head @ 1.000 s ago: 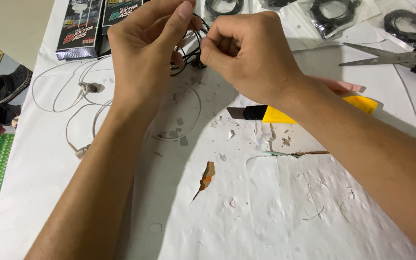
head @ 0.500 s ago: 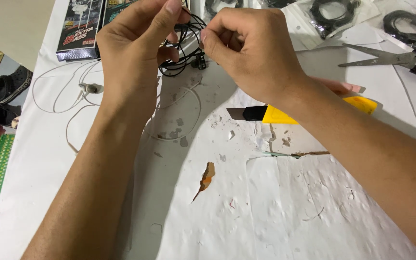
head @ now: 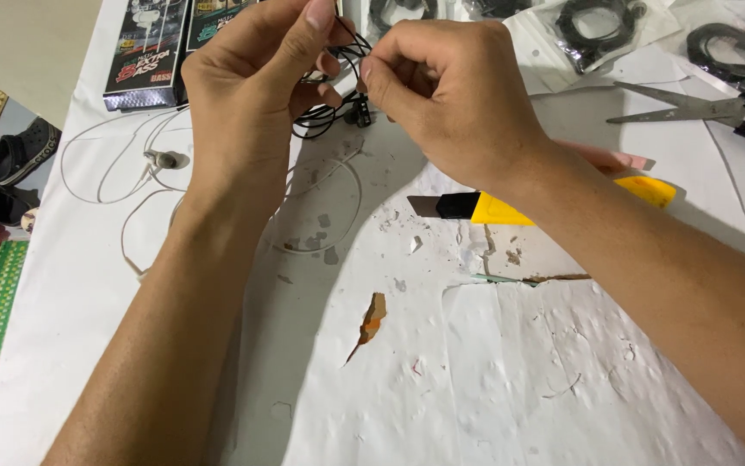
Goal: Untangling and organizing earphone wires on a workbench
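Both hands – left hand (head: 247, 95), right hand (head: 450, 95) – pinch a thin, glossy black looped cable (head: 325, 121) above torn, pitted white paper (head: 493, 362)

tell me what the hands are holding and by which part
Both the left hand and right hand pinch a coiled black earphone cable by its upper loops; the earbuds dangle below.

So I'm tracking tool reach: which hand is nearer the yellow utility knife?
Right. The right hand is just above the yellow utility knife, its forearm crossing over the handle. The left hand is farther off to the left, pinching the black earphone cable.
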